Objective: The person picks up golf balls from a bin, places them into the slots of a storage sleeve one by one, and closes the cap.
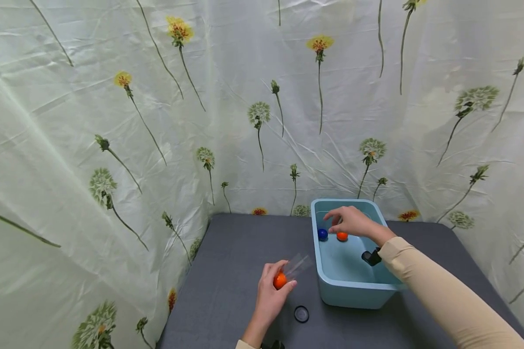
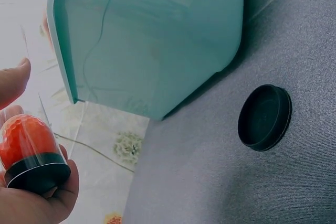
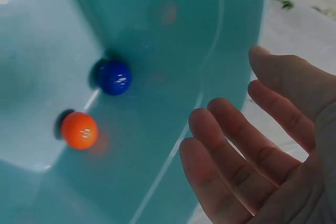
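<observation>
My left hand grips a clear plastic tube with a black cap on its near end. Inside the tube, against that cap, sits an orange dimpled ball, like a golf ball. The tube tilts toward the bin. Over the far left part of a light blue bin, my right hand hovers with loosely bent fingers, holding nothing. Below it, a blue ball and another orange ball lie on the bin floor, apart from the fingers.
A loose black round cap lies on the dark grey table between my left hand and the bin. The bin's raised rim stands between my hands. Behind the table hangs a flowered cloth.
</observation>
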A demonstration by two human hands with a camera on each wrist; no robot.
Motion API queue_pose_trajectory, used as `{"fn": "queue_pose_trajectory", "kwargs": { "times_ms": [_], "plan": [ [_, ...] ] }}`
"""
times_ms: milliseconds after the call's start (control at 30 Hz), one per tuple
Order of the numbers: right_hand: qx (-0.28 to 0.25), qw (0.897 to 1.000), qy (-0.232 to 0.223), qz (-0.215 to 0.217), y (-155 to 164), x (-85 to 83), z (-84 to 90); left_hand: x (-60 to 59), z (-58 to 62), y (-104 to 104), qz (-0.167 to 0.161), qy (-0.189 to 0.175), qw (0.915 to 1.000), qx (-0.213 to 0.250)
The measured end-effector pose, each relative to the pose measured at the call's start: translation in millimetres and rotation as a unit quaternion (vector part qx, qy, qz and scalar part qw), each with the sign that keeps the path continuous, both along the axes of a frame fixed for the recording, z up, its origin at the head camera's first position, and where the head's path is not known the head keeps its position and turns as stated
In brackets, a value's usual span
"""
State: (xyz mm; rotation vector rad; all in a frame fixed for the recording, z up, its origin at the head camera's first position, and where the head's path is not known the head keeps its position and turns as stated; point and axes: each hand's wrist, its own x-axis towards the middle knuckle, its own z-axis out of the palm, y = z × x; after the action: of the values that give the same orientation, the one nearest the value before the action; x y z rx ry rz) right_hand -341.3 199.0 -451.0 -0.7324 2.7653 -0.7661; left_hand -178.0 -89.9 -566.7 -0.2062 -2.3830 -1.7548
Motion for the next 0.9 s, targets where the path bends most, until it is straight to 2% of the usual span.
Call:
{"fn": "queue_pose_trajectory", "kwargs": {
  "times_ms": [167,367,567,733,900],
  "plan": [
    [0.012,0.999,-0.019,-0.024,4.8,-21.9,-17.1,-2.9,1.4,-1.3,0.001,0.007,1.0,-0.002],
    [0.031,0.998,-0.028,-0.037,12.0,-36.3,-45.3,-3.5,2.6,-3.6,0.003,-0.002,1.0,-0.003],
    [0.071,0.994,-0.062,-0.054,15.4,-39.6,-67.2,-3.3,3.4,-4.3,0.001,0.002,1.0,0.001],
    [0.106,0.988,-0.084,-0.074,16.2,-38.6,-75.3,-3.7,2.5,-3.8,0.001,0.009,1.0,0.002],
    [0.124,0.986,-0.09,-0.069,17.4,-40.2,-81.2,-3.8,1.2,-5.0,0.009,-0.003,0.9999,0.006]
  ]
}}
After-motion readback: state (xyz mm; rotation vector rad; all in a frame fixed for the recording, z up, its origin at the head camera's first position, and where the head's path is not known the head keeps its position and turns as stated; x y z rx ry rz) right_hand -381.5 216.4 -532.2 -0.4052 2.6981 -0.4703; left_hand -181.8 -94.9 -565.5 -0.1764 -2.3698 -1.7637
